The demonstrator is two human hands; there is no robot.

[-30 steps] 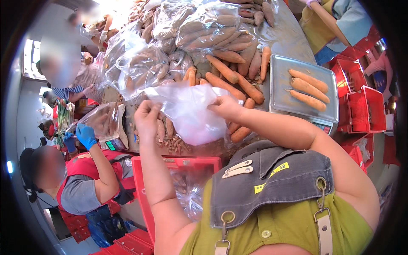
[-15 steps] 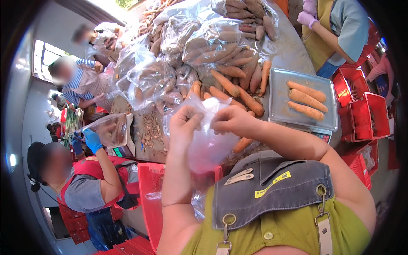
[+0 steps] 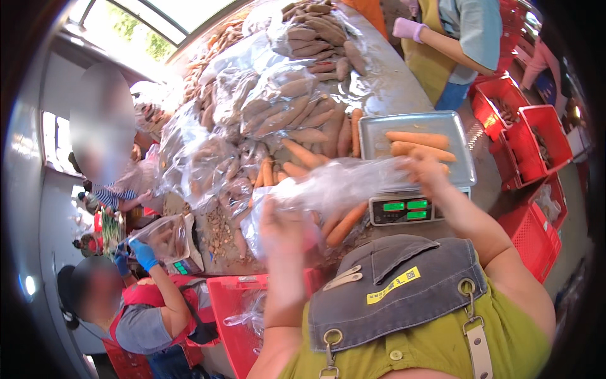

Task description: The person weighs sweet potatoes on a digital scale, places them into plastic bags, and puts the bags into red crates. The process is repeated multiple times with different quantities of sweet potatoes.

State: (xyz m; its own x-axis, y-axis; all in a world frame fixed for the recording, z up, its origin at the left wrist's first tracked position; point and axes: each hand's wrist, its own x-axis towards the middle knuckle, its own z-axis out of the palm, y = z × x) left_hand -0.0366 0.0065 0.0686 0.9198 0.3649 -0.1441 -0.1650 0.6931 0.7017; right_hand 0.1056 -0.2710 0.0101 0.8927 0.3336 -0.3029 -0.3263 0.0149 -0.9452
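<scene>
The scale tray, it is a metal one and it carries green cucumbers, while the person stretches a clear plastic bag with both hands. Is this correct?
Not quite. The head view shows orange carrots on the metal scale tray, not green cucumbers. The rest holds: the left hand and the right hand stretch a clear plastic bag between them.

Both hands stretch clear plastic bag [image 3: 328, 189]; carrots [image 3: 420, 144] on scale tray [image 3: 379, 136]

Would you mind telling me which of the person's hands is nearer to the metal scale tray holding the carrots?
Right. The right hand sits at the scale tray, gripping the clear plastic bag; the left hand holds the bag's other end, well off to the tray's lower left.
</scene>
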